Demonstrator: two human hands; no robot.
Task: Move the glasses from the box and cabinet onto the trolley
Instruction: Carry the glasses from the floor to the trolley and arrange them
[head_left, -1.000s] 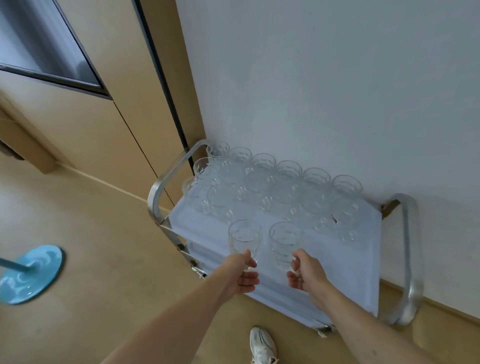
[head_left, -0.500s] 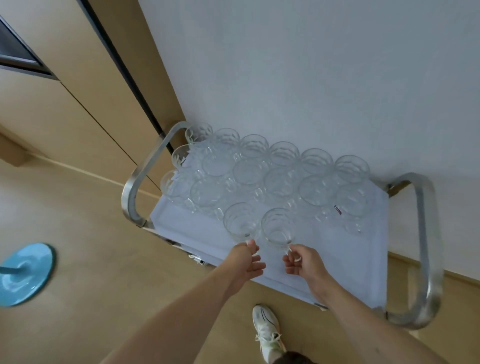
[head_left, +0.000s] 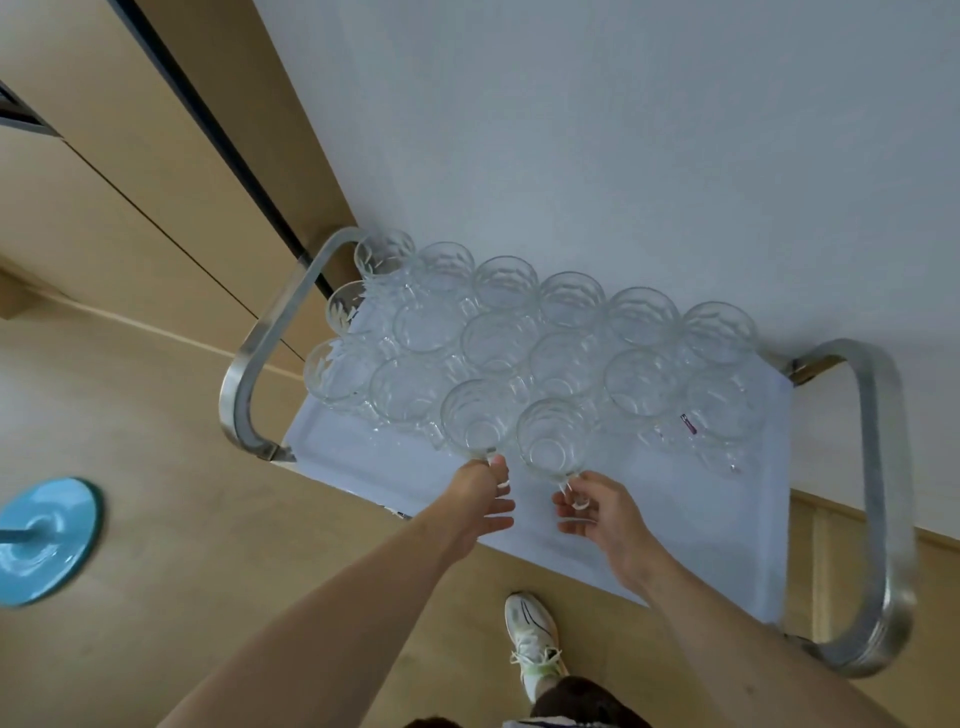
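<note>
We observe a trolley with a pale blue top standing against a white wall, a curved metal handle at its 9 o'clock end and another at 3 o'clock. Clear handled glasses stand upright in close rows across the far half of the top, many touching their neighbours. Two further glasses stand at the near edge of the group. The left hand pinches the handle of the left front glass, which sits at 12 o'clock from that hand. The right hand has its fingers curled round the handle of the right front glass; both glasses appear to rest on the trolley top, though we cannot confirm contact. A white shoe shows at 6 o'clock on the wooden floor, and a blue round base lies at 9 o'clock.
</note>
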